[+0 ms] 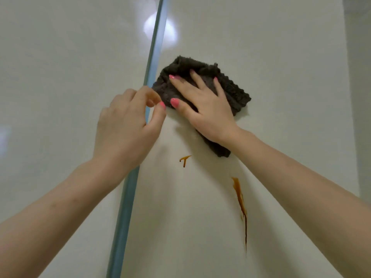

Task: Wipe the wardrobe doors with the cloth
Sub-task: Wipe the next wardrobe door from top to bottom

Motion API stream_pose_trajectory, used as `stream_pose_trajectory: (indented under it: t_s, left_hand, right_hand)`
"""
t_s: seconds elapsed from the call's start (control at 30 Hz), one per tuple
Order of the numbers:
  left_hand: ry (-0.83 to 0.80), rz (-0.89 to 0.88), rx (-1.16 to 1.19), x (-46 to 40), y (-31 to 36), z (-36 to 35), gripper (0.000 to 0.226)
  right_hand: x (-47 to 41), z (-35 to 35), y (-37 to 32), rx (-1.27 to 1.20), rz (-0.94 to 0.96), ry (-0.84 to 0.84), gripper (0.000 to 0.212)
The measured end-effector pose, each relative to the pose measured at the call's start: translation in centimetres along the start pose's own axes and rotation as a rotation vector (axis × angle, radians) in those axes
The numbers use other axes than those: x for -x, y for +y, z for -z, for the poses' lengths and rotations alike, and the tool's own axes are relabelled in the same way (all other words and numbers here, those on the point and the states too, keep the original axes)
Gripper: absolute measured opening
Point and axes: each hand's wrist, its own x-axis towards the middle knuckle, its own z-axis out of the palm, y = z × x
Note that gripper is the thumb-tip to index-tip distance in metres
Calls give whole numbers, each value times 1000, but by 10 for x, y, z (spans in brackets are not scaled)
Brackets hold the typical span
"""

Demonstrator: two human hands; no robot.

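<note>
Cloth dark, pressed flat on right wardrobe door under right hand, fingers spread open. Left hand beside blue strip, fingers loosely curled, holding nothing. Wiping under way. Next: sweep down over small drip and long streak.

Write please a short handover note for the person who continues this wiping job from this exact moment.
Right hand: flat and spread, pressing the dark cloth against the right wardrobe door.
Left hand: empty, fingers loosely curled in front of the blue strip between the doors, near the cloth's left edge.
Done: cannot be judged from this view; the cloth sits above the marks.
Left: two brown stains below the cloth, a small T-shaped drip and a long streak running down to its right. The left door shows no marks in view.
</note>
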Motion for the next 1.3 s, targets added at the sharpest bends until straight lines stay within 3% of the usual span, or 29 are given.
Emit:
stream_pose_trajectory:
  t_s: [0.13, 0.23, 0.4, 0.53, 0.63, 0.73, 0.8, 0.9, 0.97, 1.1, 1.3]
  left_hand:
    - [26, -31, -86, 7, 5, -12, 29]
    - [-12, -63, -128, 14, 13, -22, 29]
    - [-43, -46, -92, 30, 26, -25, 28]
    - [-70, -8, -68, 35, 27, -22, 28]
    - [-74, -17, -95, 35, 25, -21, 27]
    - [-70, 14, -69, 32, 23, -20, 26]
    - [-68, 31, -35, 34, 23, -20, 25]
    - [-69, 29, -22, 40, 26, -24, 23]
    - [-70, 29, -22, 44, 29, -28, 23]
    - [-70, 36, -13, 51, 37, -36, 26]
    - [-104, 56, 27, 71, 50, -46, 21]
  right_hand:
    - [31, -25, -22, 90, 238, -20, 55]
    - [67, -41, -34, 83, 436, -28, 43]
    - [162, -76, -50, 36, 739, -191, 40]
    - [167, -68, -32, 78, 908, -236, 36]
    - [121, -37, 9, 198, 745, -188, 39]
    - [60, 16, 61, 333, 320, -80, 50]
    - [31, 49, 89, 282, 15, -126, 50]
    - [27, 56, 91, 155, -122, -121, 46]
    - [52, 35, 73, 135, -58, -82, 48]
    - [139, -9, 43, 249, 242, -36, 46]
    - [250, -36, 23, 155, 729, -291, 37]
